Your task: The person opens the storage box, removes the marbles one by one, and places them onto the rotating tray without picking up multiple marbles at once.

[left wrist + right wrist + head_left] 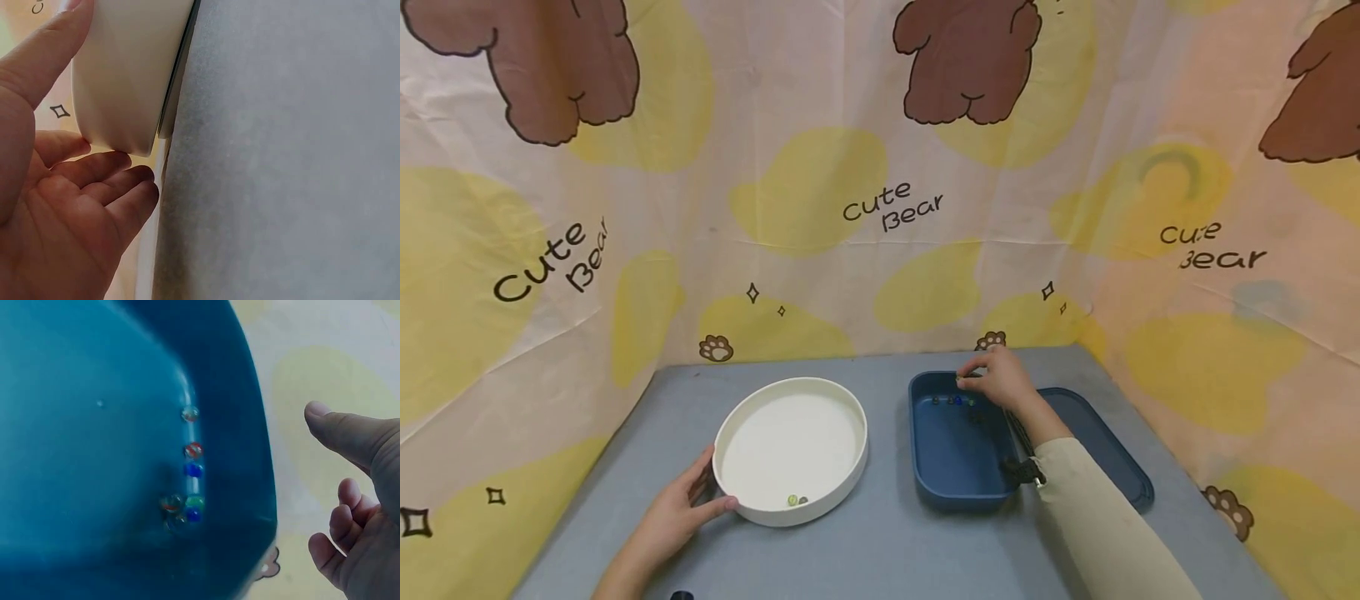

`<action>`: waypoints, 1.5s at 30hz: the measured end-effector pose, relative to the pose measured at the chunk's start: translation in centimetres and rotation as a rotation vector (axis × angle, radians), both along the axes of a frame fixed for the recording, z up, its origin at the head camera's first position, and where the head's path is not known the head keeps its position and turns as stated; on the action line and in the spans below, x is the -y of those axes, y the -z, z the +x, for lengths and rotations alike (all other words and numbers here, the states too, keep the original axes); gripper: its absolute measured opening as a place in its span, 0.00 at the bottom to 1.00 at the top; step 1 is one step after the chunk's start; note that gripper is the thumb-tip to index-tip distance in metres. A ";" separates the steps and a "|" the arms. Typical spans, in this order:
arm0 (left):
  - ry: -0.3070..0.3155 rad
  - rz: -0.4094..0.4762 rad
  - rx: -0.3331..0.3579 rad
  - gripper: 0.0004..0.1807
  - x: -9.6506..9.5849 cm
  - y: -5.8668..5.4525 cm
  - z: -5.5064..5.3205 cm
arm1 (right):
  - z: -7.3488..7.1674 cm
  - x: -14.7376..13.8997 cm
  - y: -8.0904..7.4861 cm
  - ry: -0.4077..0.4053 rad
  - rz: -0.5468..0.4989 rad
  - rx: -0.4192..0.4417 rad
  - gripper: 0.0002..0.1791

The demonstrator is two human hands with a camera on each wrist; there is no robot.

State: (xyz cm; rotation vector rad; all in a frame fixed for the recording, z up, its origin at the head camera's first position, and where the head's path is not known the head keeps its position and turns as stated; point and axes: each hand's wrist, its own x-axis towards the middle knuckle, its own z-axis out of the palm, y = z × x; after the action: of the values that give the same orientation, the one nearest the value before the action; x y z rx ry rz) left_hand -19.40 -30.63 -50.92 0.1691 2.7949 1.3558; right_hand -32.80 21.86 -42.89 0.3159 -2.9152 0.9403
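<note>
My left hand [673, 510] rests against the outer wall of a round white tray [790, 518], thumb and fingertips spread along its side. In the left wrist view, that hand's fingers [103, 165] touch the tray wall [125, 81], loosely extended. Two small glass marbles, a yellow-green marble [792, 500] and a darker marble [803, 501], lie at the tray's near edge. Over the far right corner of a deep blue container [966, 500], my right hand [1006, 382] pinches a tiny marble at its fingertips. Several marbles, including a blue marble [194, 470], line the container's far edge inside.
A blue lid [1101, 442] lies on the table to the right of the container, partly behind the right forearm. Bear-print cloth [820, 275] walls the grey table [887, 550] on the back and sides. A small dark object [682, 595] shows at the bottom edge.
</note>
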 end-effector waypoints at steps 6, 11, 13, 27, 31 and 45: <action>-0.004 -0.013 0.014 0.61 0.0 -0.2 0.1 | 0.3 1.8 -0.1 -0.025 -0.005 0.002 0.09; 0.001 -0.019 0.020 0.61 -0.1 -0.2 0.0 | 0.3 3.7 -0.7 -0.065 -0.049 -0.005 0.08; 0.005 -0.008 0.018 0.61 -0.1 -0.2 0.0 | 0.3 4.5 -0.9 -0.089 -0.059 -0.011 0.07; 0.012 0.023 0.019 0.61 0.1 -0.2 0.1 | 0.7 10.7 -2.0 -0.222 -0.118 -0.028 0.07; 0.012 0.043 0.021 0.60 0.1 -0.1 0.1 | 0.9 12.0 -2.1 -0.231 -0.142 -0.001 0.07; -0.012 0.072 0.061 0.62 -0.2 -0.1 0.0 | 0.9 16.5 -2.3 -0.326 -0.117 0.016 0.07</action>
State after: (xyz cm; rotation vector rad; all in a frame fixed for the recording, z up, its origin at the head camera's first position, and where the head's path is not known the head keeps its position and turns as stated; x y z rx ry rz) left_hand -19.41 -30.48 -50.79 0.1102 2.7040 1.4394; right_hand -31.93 5.33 -40.64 0.7965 -2.8584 1.1510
